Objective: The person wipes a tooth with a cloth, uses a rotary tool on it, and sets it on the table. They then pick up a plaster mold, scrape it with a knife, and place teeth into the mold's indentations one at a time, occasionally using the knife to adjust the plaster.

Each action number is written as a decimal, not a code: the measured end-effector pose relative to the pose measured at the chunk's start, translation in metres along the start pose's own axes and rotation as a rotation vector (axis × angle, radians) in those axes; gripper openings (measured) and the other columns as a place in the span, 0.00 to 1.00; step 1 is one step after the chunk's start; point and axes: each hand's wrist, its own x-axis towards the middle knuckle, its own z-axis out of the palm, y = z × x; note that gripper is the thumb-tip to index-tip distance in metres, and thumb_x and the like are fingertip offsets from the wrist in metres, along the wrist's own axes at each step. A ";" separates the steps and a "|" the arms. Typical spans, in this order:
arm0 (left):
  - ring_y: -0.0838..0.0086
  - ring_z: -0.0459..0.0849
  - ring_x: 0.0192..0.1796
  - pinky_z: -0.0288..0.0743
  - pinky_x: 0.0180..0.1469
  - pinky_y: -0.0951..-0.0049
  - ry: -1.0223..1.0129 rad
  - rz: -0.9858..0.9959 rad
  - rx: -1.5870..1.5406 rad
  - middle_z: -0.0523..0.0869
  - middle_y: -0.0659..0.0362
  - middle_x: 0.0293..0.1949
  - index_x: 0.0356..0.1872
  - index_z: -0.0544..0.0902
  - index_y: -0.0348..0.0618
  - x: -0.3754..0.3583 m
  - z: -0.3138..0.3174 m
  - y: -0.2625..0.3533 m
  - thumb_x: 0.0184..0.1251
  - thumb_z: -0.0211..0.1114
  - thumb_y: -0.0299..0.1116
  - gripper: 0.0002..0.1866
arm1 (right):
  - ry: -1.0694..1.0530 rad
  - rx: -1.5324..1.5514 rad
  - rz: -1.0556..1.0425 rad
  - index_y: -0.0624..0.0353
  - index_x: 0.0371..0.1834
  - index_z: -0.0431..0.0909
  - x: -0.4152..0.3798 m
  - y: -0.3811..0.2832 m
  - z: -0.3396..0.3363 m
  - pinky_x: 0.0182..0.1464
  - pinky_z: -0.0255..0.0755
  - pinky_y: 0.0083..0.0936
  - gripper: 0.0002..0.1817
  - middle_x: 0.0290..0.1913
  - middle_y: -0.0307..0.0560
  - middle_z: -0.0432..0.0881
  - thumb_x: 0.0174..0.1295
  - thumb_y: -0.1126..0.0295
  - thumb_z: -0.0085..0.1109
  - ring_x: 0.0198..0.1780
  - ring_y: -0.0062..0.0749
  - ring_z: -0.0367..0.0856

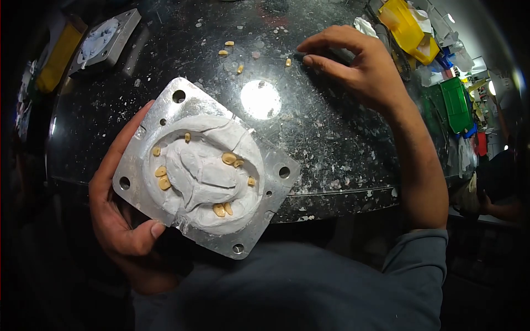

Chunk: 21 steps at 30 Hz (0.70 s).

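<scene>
My left hand (pixel 124 215) grips the left edge of a square metal flask (pixel 270 165), tilted toward me, with holes at its corners. White plaster (pixel 210 176) fills its round middle, and several small yellowish teeth (pixel 164 182) sit in the plaster. Over the black table, my right hand (pixel 353 60) is held with thumb and index finger apart and nothing between them. Just left of its fingertips lies a loose tooth (pixel 288 63). More loose teeth (pixel 223 53) lie further left on the table.
A second metal flask with plaster (pixel 105 41) stands at the back left beside a yellow bin (pixel 58 55). At the right are another yellow bin (pixel 406 27), a green bin (pixel 457 105) and plastic bags. Plaster specks dot the black table (pixel 320 149). Another person's hand (pixel 486 204) shows at far right.
</scene>
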 end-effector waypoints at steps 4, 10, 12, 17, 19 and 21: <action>0.50 0.75 0.71 0.68 0.74 0.57 -0.028 0.032 0.078 0.71 0.30 0.69 0.75 0.58 0.17 0.001 -0.001 0.001 0.44 0.74 0.48 0.60 | -0.034 0.019 -0.008 0.54 0.51 0.88 0.008 -0.003 0.003 0.58 0.81 0.31 0.13 0.48 0.44 0.89 0.65 0.66 0.71 0.54 0.35 0.87; 0.52 0.74 0.72 0.66 0.73 0.56 -0.039 -0.084 -0.039 0.71 0.34 0.69 0.77 0.57 0.23 0.005 0.005 0.009 0.45 0.74 0.50 0.60 | -0.132 0.155 0.064 0.52 0.52 0.89 0.016 -0.004 -0.001 0.59 0.81 0.33 0.14 0.49 0.43 0.89 0.63 0.64 0.73 0.54 0.34 0.87; 0.54 0.74 0.72 0.64 0.74 0.58 -0.044 -0.107 -0.041 0.72 0.37 0.69 0.77 0.59 0.25 0.005 0.006 0.011 0.44 0.75 0.49 0.60 | -0.162 0.079 0.037 0.55 0.49 0.90 0.019 -0.009 -0.003 0.57 0.79 0.26 0.13 0.45 0.39 0.88 0.62 0.67 0.74 0.50 0.26 0.86; 0.58 0.73 0.73 0.61 0.76 0.61 -0.115 -0.207 -0.030 0.72 0.41 0.71 0.78 0.59 0.26 0.009 0.002 0.032 0.42 0.77 0.45 0.60 | -0.169 0.027 -0.029 0.57 0.46 0.88 0.023 -0.009 -0.002 0.56 0.79 0.26 0.11 0.43 0.40 0.87 0.63 0.68 0.73 0.49 0.29 0.86; 0.59 0.72 0.74 0.59 0.77 0.62 -0.172 -0.231 0.019 0.72 0.42 0.72 0.78 0.59 0.26 0.011 -0.005 0.036 0.43 0.78 0.43 0.60 | -0.160 -0.004 -0.019 0.58 0.45 0.87 0.022 -0.010 -0.004 0.56 0.79 0.27 0.10 0.43 0.40 0.87 0.63 0.69 0.72 0.49 0.30 0.86; 0.59 0.70 0.76 0.58 0.77 0.62 -0.220 -0.203 0.104 0.71 0.42 0.72 0.78 0.58 0.25 0.010 -0.010 0.038 0.45 0.78 0.40 0.58 | -0.149 -0.024 -0.030 0.59 0.45 0.86 0.019 -0.012 -0.005 0.56 0.78 0.28 0.09 0.43 0.41 0.88 0.64 0.70 0.71 0.49 0.31 0.86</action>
